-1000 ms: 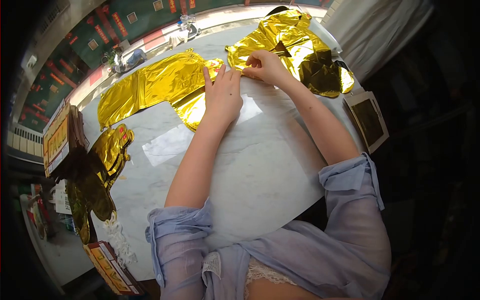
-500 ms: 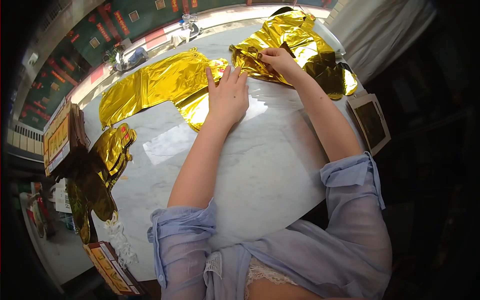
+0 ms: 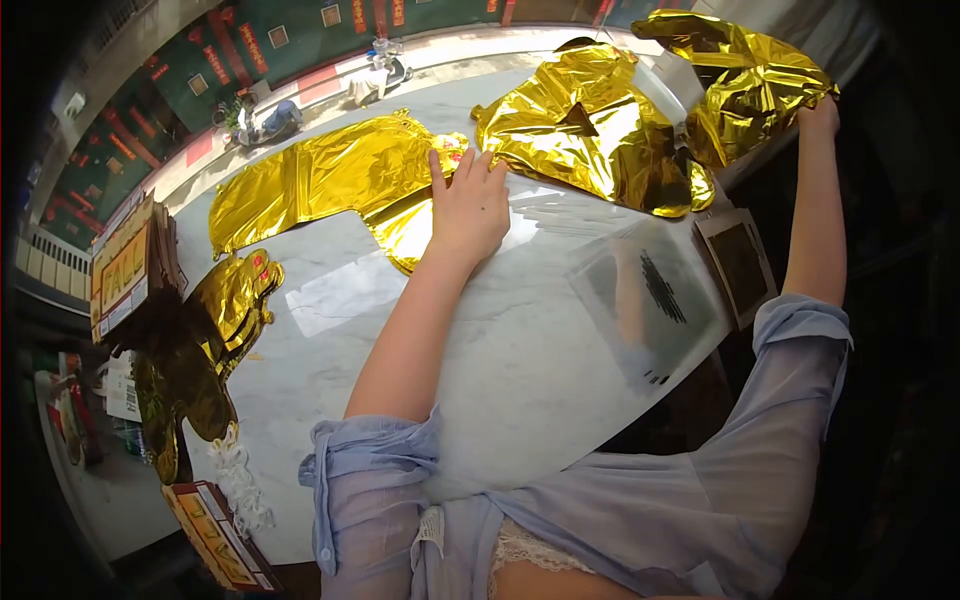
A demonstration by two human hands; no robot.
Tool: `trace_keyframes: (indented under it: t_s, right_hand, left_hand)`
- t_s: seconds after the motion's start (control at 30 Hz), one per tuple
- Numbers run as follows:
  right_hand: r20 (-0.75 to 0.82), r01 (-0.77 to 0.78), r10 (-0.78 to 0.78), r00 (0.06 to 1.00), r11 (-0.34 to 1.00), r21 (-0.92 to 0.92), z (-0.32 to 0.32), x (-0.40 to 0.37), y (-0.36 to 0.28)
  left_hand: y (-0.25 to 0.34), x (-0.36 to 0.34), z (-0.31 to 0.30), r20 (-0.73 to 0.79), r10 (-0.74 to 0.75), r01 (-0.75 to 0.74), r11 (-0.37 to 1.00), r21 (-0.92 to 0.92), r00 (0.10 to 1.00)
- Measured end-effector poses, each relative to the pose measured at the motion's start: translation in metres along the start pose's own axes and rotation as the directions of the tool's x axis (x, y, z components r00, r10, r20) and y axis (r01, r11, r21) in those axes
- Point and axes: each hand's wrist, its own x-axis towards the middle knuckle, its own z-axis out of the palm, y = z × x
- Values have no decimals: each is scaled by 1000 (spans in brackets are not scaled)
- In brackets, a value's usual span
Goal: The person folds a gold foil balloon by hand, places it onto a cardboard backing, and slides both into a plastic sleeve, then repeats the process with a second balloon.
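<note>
My left hand [image 3: 470, 212] lies with its fingers spread at the right end of a flat, uninflated gold foil balloon [image 3: 310, 185], near a small red mark on it. Held up at the far right, another gold foil balloon [image 3: 745, 85] hangs from my right hand [image 3: 820, 115], whose fingers are closed on its edge. Between the two hands, more crumpled gold foil balloons [image 3: 570, 115] lie on the table. Several thin clear strips [image 3: 565, 210] sit just below them.
The marble-patterned table [image 3: 500, 370] carries a clear plastic sheet or bag [image 3: 640, 330] with black marks. A brown-framed packet [image 3: 737, 262] is at the right edge. At left are a stack of "FALL" packets [image 3: 125, 275], darker gold foil balloons [image 3: 215, 310] and white ribbon [image 3: 240, 485].
My right hand has moved from the middle foil pile to the far right, lifting a gold foil balloon off it. My left hand has stayed on its balloon.
</note>
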Motion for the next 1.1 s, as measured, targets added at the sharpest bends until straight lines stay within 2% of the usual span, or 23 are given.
trace_keyframes:
  t_s: [0.03,0.07,0.13,0.17,0.2,0.23,0.27,0.3,0.33,0.37,0.4,0.43,0.47,0.5,0.57,0.6,0.7,0.73,0.8,0.83,0.97,1.07,1.1]
  right_hand:
    - [40,53,-53,998,999,0,4,-12,-34]
    - [181,121,-127,975,992,47,-12,34,-47]
    - [144,243,-242,959,970,17,1,6,-87]
    - [259,228,-231,938,973,43,-5,23,-91]
    - [275,192,-205,939,979,75,10,-41,-102]
    - [366,185,-175,914,983,8,16,-76,-104]
    - [527,212,-163,834,977,-33,18,-129,-107]
    - [583,237,-124,803,964,-121,17,-181,-107]
    - [668,329,-155,728,934,-143,14,-235,-106]
    - [757,431,-177,629,890,-150,4,-283,-102]
    - [826,444,-175,535,891,-98,-7,-329,-96]
    - [834,594,-101,543,748,-296,-18,-385,-103]
    - [872,663,-94,480,691,-290,-19,-436,-112]
    - [912,723,-96,399,644,-249,-31,-466,-106]
    - [939,769,-137,316,617,-169,-47,-515,-96]
    - [947,749,-119,300,643,-157,-53,-536,-91]
    - [965,669,-43,259,729,-147,-61,-575,-86]
    - [965,638,-64,253,761,-117,-60,-581,-82]
    - [975,574,59,215,800,-175,-60,-587,-78]
    - [980,552,56,191,819,-154,-59,-588,-73]
    - [974,456,186,133,861,-227,-61,-592,-69]
    - [964,386,219,150,885,-261,-60,-587,-72]
    - [952,378,254,172,876,-301,-58,-582,-76]
  left_hand:
    - [0,0,1,-3,2,-2,1000,-2,1000]
    - [-2,0,2,2,-1,1,1000,-8,1000]
    - [-2,1,-1,32,0,1,1000,-18,999]
    - [-5,2,4,-8,21,-22,1000,-18,1000]
    - [-8,3,8,-51,42,-43,999,-15,998]
    - [-7,4,5,-111,61,-61,998,10,992]
    - [-2,8,-2,-117,69,-68,998,11,991]
    - [5,13,-13,-205,58,-73,995,-67,977]
    - [13,16,-25,-288,39,-84,986,-145,957]
    - [26,18,-43,-340,-29,-110,918,-382,940]
    - [39,18,-75,-40,-139,77,740,-668,989]
    - [51,14,-111,283,-148,319,478,-818,948]
    - [61,-1,-138,410,-61,414,113,-903,910]
    - [58,-11,-155,524,86,527,-15,-850,847]
    - [65,-45,-189,585,35,584,42,-811,810]
    - [55,-59,-189,627,-20,618,199,-761,779]
    - [25,-109,-186,677,-2,652,266,-710,736]
    - [18,-124,-184,679,-21,659,264,-704,734]
    - [9,-147,-184,676,-158,687,299,-662,720]
    - [13,-156,-185,638,-251,685,210,-698,728]
    - [4,-180,-180,602,-330,672,164,-722,727]
    - [-4,-190,-178,557,-367,652,224,-725,745]
    - [-4,-193,-181,582,-361,663,163,-730,729]
